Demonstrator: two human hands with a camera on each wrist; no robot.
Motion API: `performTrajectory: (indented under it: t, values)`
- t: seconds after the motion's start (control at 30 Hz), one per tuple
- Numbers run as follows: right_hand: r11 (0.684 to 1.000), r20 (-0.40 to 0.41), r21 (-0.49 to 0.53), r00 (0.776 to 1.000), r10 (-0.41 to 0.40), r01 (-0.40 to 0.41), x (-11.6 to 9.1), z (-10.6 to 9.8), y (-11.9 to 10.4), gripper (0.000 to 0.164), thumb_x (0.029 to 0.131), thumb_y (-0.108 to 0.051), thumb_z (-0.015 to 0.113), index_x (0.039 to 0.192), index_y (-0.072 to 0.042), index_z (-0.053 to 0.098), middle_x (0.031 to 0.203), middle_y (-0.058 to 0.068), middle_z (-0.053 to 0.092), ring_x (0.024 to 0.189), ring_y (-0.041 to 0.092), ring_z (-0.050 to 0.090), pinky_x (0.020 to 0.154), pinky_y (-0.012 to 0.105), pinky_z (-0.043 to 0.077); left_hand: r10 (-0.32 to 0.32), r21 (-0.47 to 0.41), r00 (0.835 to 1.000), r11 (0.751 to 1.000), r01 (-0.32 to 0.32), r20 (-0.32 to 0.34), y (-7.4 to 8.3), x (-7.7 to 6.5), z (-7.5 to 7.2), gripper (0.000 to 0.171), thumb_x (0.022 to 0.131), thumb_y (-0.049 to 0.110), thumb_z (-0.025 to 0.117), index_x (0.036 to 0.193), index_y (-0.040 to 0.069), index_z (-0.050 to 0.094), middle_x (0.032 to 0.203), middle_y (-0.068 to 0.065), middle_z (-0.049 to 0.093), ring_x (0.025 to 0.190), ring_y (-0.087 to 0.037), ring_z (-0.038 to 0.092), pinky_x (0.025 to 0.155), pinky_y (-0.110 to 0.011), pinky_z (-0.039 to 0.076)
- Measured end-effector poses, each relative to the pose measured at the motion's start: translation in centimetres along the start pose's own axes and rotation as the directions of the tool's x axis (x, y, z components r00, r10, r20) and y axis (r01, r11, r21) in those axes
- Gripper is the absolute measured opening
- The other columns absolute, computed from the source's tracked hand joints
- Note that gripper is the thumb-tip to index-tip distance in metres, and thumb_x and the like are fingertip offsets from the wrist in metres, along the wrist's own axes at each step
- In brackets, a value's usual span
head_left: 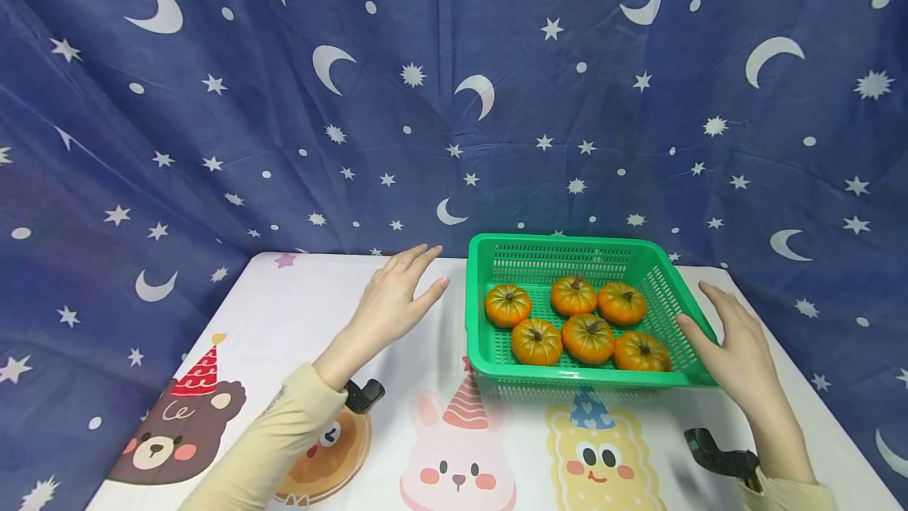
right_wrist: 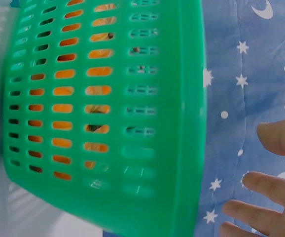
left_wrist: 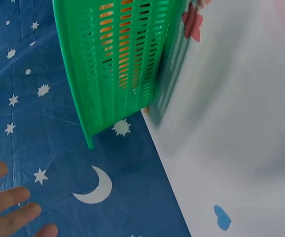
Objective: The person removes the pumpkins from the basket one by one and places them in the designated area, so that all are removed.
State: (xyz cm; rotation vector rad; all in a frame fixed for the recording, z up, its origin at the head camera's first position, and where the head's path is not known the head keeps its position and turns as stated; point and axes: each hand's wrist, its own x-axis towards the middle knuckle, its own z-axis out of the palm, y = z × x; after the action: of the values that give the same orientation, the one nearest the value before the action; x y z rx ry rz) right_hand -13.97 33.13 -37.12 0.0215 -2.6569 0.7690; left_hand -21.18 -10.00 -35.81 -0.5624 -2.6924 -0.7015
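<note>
A green plastic basket (head_left: 574,377) with slotted walls stands at the back right of the table, and several small orange pumpkins (head_left: 588,338) lie inside it. To its left, my left hand (head_left: 390,298) hovers apart from the basket wall with fingers extended and nothing held. My right hand (head_left: 738,345) is at the basket's right side, fingers spread, its thumb overlapping the rim in the head view. The right wrist view shows the slotted basket wall (right_wrist: 152,197) close up, with fingers (right_wrist: 270,187) beside it. In the left wrist view the basket (left_wrist: 93,98) lies beyond the fingertips (left_wrist: 24,212).
A white tablecloth (head_left: 426,369) with printed cartoon animals covers the table. Behind it hangs a dark blue curtain (head_left: 397,101) with moons and stars. A black wrist camera mount (head_left: 720,456) juts out beside the right wrist, and another (head_left: 365,397) beside the left.
</note>
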Motion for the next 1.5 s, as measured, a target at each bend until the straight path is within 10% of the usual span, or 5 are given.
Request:
performTrajectory:
  t: [0.63,1.5]
  values:
    - [0.980,0.030,0.013,0.980,0.197,-0.197,-2.0,0.8,2.2,0.067,0.098,-0.035,0.049,0.153,-0.006,0.022,0.148,0.037,0.026,0.132,0.060,0.024,0.096,0.077,0.022,0.079,-0.074,0.996,0.994,-0.075,0.048,1.3,0.8,2.3,0.046,0.096,0.039,0.054,0.138,0.020,0.052,0.135,-0.003,0.057,0.128,-0.024,0.051,0.104,-0.048,0.043]
    - [0.971,0.133,0.089,0.969,0.208,-0.220,-1.7,0.6,5.4,0.071,0.097,-0.037,0.053,0.153,-0.007,0.022,0.143,0.035,0.038,0.122,0.054,0.040,0.096,0.064,0.037,0.184,-0.027,0.971,0.983,-0.182,0.154,2.7,2.7,4.2,0.043,0.095,0.038,0.054,0.134,0.021,0.055,0.133,0.000,0.058,0.125,-0.022,0.053,0.101,-0.046,0.045]
